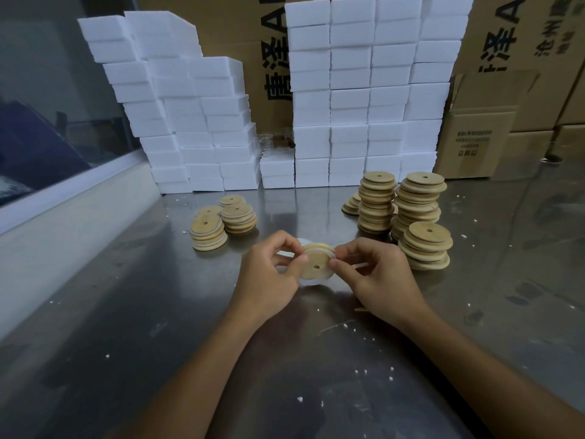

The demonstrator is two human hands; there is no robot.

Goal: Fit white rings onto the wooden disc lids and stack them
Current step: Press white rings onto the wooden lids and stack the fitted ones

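A steel bench [126,312] carried everything. At far left stood a glass pane [47,106] above a pale ledge. Behind, leaning stacks of white foam blocks [190,122] rose at the left rear, with straighter foam stacks [364,106] further right, all backed by cartons [506,42] printed with dark lettering.

On the bench left of centre sat short ringed stacks [221,221] of wooden discs, each showing white bands between the layers. Just right of them and nearer the camera, the left hand [272,277] pinched the left edge of a disc [316,263] with curled fingers and thumb. The disc was held tilted above the bench, its central hole facing the camera, with a white ring [319,247] seated round its upper and right rim. More white showed under and behind the disc; what it was I cannot tell. The right hand [380,277] pinched the disc's right edge, thumb on the ring.

Right of the hands stood bare stacks [411,213] of wooden discs, two tall and one shorter in front. White crumbs [373,331] lay scattered over the bench.
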